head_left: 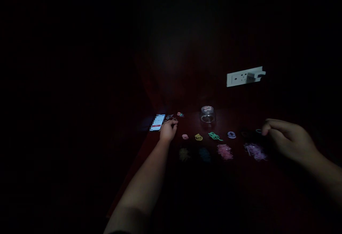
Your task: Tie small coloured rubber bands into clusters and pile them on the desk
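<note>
My left hand (169, 130) is at the table's left side, over a small scatter of thin hair ties (167, 117); its fingers look drawn together, and what they hold, if anything, is hidden. My right hand (288, 137) hovers at the right with curled, pinched fingers, close to a pale ring-shaped hair tie (258, 131). I cannot make out anything in that pinch. Between the hands runs a row of sorted bands: pink (185, 137), yellow (198, 137), green (214, 136) and lavender (231, 135). A dark one (244, 133) is barely visible.
Nearer me lie piles of small bands: yellowish (184, 154), dark blue (205, 154), pink (225, 152) and purple (255, 151). A lidded clear jar (207, 115) stands behind the row. A lit phone (157, 122) lies left. A socket panel (244, 76) holds a plug. Surroundings are very dark.
</note>
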`<state>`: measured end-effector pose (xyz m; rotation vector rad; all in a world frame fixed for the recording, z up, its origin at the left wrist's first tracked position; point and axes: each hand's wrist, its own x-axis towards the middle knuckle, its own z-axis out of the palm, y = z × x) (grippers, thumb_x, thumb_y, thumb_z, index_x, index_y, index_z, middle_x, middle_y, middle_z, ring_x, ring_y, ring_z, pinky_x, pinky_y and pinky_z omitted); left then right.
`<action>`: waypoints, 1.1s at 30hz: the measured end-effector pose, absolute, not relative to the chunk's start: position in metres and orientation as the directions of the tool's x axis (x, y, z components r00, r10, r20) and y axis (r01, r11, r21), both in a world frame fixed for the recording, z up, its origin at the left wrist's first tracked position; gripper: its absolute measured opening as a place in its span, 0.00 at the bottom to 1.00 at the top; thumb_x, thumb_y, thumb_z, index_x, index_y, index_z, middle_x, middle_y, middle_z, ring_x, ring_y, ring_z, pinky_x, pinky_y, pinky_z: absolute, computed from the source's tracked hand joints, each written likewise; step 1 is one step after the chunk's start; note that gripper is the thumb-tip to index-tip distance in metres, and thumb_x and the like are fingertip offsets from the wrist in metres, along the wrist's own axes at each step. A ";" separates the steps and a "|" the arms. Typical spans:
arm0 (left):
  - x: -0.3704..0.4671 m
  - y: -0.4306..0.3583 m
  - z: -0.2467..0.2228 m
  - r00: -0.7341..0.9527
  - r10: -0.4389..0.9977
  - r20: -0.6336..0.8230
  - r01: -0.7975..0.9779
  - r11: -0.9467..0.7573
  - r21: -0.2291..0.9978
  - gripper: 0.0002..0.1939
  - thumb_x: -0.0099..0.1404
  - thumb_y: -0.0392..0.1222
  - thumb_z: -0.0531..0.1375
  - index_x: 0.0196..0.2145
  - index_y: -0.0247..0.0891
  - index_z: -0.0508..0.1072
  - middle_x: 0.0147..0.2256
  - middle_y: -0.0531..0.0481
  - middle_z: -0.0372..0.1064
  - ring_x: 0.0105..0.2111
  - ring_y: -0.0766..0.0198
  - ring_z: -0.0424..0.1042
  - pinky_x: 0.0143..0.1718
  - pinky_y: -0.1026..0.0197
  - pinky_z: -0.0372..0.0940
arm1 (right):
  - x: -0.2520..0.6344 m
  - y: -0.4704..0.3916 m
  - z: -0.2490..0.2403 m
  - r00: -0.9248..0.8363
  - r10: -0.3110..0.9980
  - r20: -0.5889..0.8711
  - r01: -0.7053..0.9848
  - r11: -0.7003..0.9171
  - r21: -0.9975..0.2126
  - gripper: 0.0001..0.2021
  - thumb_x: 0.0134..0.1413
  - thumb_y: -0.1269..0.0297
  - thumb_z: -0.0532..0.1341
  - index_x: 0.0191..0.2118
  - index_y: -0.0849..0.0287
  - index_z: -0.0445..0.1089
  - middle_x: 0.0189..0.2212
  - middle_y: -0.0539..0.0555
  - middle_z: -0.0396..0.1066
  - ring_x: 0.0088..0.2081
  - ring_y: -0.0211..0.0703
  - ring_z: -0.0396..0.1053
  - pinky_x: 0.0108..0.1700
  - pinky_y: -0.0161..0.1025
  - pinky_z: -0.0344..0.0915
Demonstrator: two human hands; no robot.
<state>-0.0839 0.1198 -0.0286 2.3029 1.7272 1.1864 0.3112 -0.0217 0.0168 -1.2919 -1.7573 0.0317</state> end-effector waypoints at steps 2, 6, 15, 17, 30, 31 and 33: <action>-0.085 0.111 -0.026 0.058 0.812 0.580 0.786 -0.396 0.476 0.08 0.62 0.34 0.60 0.37 0.39 0.79 0.41 0.48 0.78 0.44 0.58 0.75 0.51 0.54 0.68 | 0.309 -0.022 0.016 -0.015 0.760 0.650 0.735 0.449 -0.508 0.10 0.48 0.70 0.51 0.22 0.54 0.65 0.19 0.50 0.65 0.23 0.43 0.66 0.28 0.40 0.60; -0.080 0.085 -0.021 -0.007 0.774 0.633 0.738 -0.423 0.526 0.05 0.63 0.37 0.60 0.35 0.39 0.77 0.37 0.49 0.78 0.38 0.61 0.76 0.46 0.56 0.71 | 0.301 -0.025 0.015 -0.016 0.727 0.687 0.714 0.489 -0.501 0.10 0.49 0.71 0.51 0.22 0.56 0.65 0.20 0.49 0.63 0.23 0.42 0.64 0.29 0.39 0.59; -0.007 0.012 0.006 0.036 0.689 0.724 0.332 -0.692 0.642 0.05 0.62 0.40 0.62 0.35 0.37 0.74 0.37 0.47 0.75 0.35 0.65 0.75 0.37 0.63 0.73 | 0.259 -0.024 0.040 0.227 0.659 0.717 0.553 0.519 -0.652 0.09 0.51 0.73 0.52 0.31 0.57 0.70 0.27 0.51 0.69 0.29 0.42 0.68 0.31 0.37 0.63; 0.008 0.001 0.013 0.078 0.700 0.710 0.282 -0.698 0.658 0.06 0.62 0.40 0.62 0.36 0.37 0.74 0.38 0.47 0.74 0.34 0.66 0.75 0.36 0.64 0.73 | 0.231 -0.024 0.046 -0.004 0.744 0.669 0.540 0.565 -0.624 0.10 0.55 0.69 0.55 0.41 0.57 0.72 0.33 0.53 0.72 0.34 0.45 0.70 0.35 0.40 0.66; 0.013 0.000 -0.001 0.238 0.713 0.659 0.366 -0.695 0.619 0.02 0.60 0.37 0.64 0.32 0.39 0.73 0.32 0.52 0.73 0.30 0.68 0.73 0.34 0.65 0.71 | 0.188 -0.025 0.008 -0.269 0.761 0.591 0.496 0.635 -0.592 0.07 0.60 0.66 0.56 0.36 0.56 0.72 0.29 0.52 0.67 0.31 0.42 0.67 0.33 0.39 0.64; 0.014 -0.001 -0.001 0.246 0.717 0.652 0.371 -0.691 0.620 0.02 0.60 0.37 0.64 0.32 0.39 0.73 0.33 0.52 0.73 0.30 0.68 0.73 0.34 0.65 0.70 | 0.190 -0.025 0.007 -0.267 0.758 0.596 0.497 0.638 -0.589 0.07 0.60 0.66 0.56 0.36 0.57 0.71 0.30 0.52 0.67 0.31 0.42 0.67 0.34 0.39 0.64; 0.013 -0.001 -0.001 0.266 0.725 0.635 0.373 -0.685 0.626 0.02 0.60 0.37 0.64 0.33 0.39 0.73 0.34 0.52 0.73 0.30 0.68 0.74 0.34 0.65 0.70 | 0.191 -0.025 0.007 -0.269 0.752 0.602 0.503 0.643 -0.578 0.06 0.60 0.66 0.57 0.34 0.57 0.70 0.30 0.52 0.66 0.31 0.42 0.66 0.34 0.39 0.64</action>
